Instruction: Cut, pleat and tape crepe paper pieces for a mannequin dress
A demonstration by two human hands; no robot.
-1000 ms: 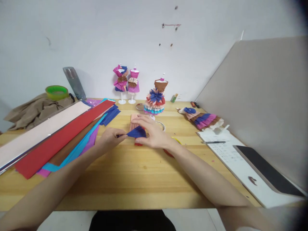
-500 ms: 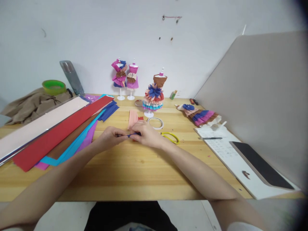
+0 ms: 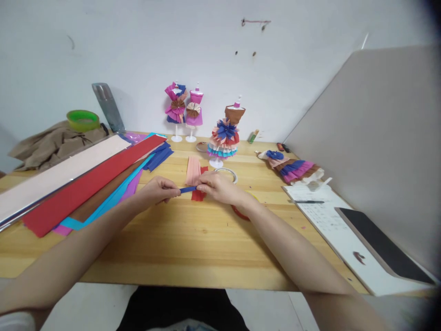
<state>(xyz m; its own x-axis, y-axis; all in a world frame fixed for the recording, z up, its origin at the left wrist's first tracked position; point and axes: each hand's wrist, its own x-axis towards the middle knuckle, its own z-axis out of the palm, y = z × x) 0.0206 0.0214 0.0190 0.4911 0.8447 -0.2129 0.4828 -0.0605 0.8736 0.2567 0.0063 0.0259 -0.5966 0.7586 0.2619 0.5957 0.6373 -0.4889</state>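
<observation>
A narrow blue paper strip is stretched between my two hands above the table. My left hand pinches its left end, and my right hand grips the other end. Beneath and behind my right hand lie a pink crepe paper piece and a red piece. A white tape roll sits just behind that hand. Scissors with a red and yellow handle are partly hidden under my right wrist.
Long coloured paper sheets cover the left side. Dressed mannequins stand at the back. A small paper dress and a white board lie on the right.
My hands have moved slightly apart, showing more of the blue strip between them. More of the red piece shows, while my right wrist now covers much of the scissors. The view has shifted slightly.
</observation>
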